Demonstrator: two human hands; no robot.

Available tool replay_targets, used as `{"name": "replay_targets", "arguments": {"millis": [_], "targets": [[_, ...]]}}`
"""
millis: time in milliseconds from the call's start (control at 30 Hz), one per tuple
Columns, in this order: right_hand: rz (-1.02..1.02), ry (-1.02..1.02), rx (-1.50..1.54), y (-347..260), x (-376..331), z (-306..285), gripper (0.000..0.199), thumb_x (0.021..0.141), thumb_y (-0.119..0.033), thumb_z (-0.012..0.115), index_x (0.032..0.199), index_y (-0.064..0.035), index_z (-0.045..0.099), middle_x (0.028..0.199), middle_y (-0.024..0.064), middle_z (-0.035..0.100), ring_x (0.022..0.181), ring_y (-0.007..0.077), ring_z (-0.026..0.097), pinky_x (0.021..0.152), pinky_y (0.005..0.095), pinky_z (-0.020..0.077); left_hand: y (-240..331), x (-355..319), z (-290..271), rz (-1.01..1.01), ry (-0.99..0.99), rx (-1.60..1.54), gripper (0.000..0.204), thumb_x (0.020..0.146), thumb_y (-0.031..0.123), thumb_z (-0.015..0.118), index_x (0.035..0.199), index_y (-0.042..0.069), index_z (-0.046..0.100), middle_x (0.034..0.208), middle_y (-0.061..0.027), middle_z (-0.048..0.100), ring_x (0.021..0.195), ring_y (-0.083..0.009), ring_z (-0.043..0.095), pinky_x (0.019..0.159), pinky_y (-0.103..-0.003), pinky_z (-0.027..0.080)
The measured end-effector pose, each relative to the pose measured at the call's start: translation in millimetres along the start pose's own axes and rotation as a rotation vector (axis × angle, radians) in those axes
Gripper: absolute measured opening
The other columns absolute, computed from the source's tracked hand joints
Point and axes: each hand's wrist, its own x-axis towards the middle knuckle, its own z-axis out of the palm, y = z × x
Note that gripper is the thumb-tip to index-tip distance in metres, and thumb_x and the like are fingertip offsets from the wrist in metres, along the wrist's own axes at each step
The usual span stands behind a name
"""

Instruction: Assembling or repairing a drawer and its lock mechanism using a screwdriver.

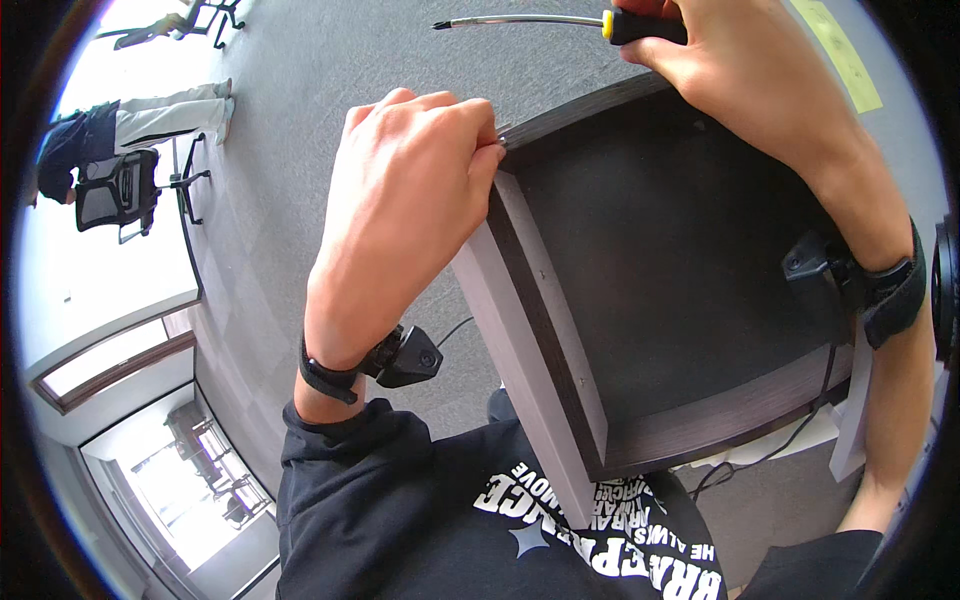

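Note:
A dark wooden drawer point(690, 270) with a grey front panel point(525, 370) rests tilted against my body, its inside facing up. My left hand point(410, 180) is closed at the drawer's far left corner, thumb and forefinger pinched together there. A tiny shiny bit shows at those fingertips, too small to name. Above the drawer's far edge, my right hand point(735, 60) grips a screwdriver point(530, 20) by its black and yellow handle. The long metal shaft points left, and its tip touches nothing.
Small black cameras sit on straps at my left wrist point(408, 358) and right wrist point(810, 260). A black cable point(790, 440) runs under the drawer's near side. Yellow tape point(840, 55) marks a pale surface at right. On the grey carpet, a person point(130, 125) is near an office chair point(120, 190).

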Motion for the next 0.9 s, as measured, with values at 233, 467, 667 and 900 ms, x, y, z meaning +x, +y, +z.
{"name": "replay_targets", "arguments": {"millis": [233,467,667,900], "targets": [[-0.072,0.038,0.071,3.3,-1.9,-2.3,0.017,0.076,0.000,0.064,0.091,0.0065,0.070,0.087,0.0251,0.071,0.087,0.0392,0.071,0.080,0.0427,0.0555,-6.0,-1.4,1.1,0.019,0.036,-0.009,0.010,0.091,0.013,0.073,0.088,0.004,0.074,0.083,-0.0090,0.073,0.082,-0.0241,0.068,0.081,-0.038,0.054],[0.011,-0.091,0.017,18.8,11.0,6.2,0.016,0.076,-0.002,0.063,0.089,0.0059,0.071,0.086,0.0254,0.071,0.087,0.0395,0.071,0.080,0.0431,0.0556,-10.2,2.1,-1.4,0.026,0.021,0.022,0.009,0.090,0.014,0.076,0.093,0.006,0.073,0.089,-0.0071,0.073,0.085,-0.0224,0.067,0.082,-0.037,0.053],[0.074,-0.042,0.165,11.3,18.3,-0.6,0.013,0.075,-0.001,0.061,0.083,0.0022,0.071,0.080,0.0220,0.070,0.078,0.0395,0.069,0.073,0.0455,0.0547,-35.9,4.0,-27.2,-0.018,-0.003,-0.228,0.027,0.089,0.011,0.069,0.115,0.007,0.069,0.111,-0.0129,0.069,0.107,-0.0318,0.068,0.094,-0.041,0.052],[-0.173,-0.015,-0.093,28.2,46.3,3.8,0.012,0.072,-0.001,0.059,0.076,0.0000,0.071,0.074,0.0194,0.066,0.071,0.0394,0.064,0.068,0.0472,0.0524,-60.5,26.0,-50.0,-0.081,-0.210,-0.190,0.025,0.092,0.016,0.063,0.114,0.007,0.070,0.111,-0.0100,0.069,0.109,-0.0228,0.065,0.099,-0.044,0.048]]}}
